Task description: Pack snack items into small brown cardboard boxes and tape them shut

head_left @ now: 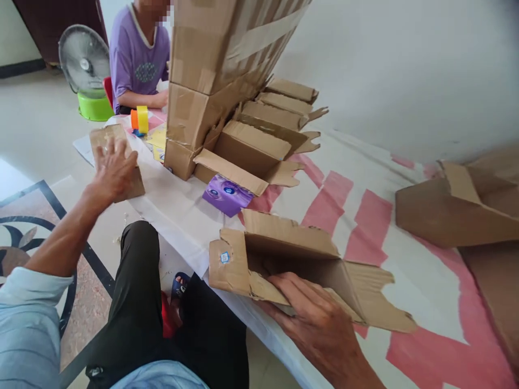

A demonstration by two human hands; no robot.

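At the table's left end, my left hand [113,167] lies with fingers spread on top of a narrow closed cardboard box [106,136]. My right hand [314,310] grips the near wall of an open-topped cardboard box [292,229], its fingers over the rim and thumb outside. This box has a small blue-and-white sticker on its left end and cut, notched flaps at its right end. Just behind it a purple printed packet [227,195] lies against a row of similar open boxes [253,139].
A tall stack of taped boxes [188,119] rises at the table's back edge. Yellow and orange tape rolls [140,120] lie beyond it, near a seated person in a purple shirt [140,59]. More cardboard [430,210] stands at right on the pink-and-white cloth [367,216]. A fan [84,62] stands behind.
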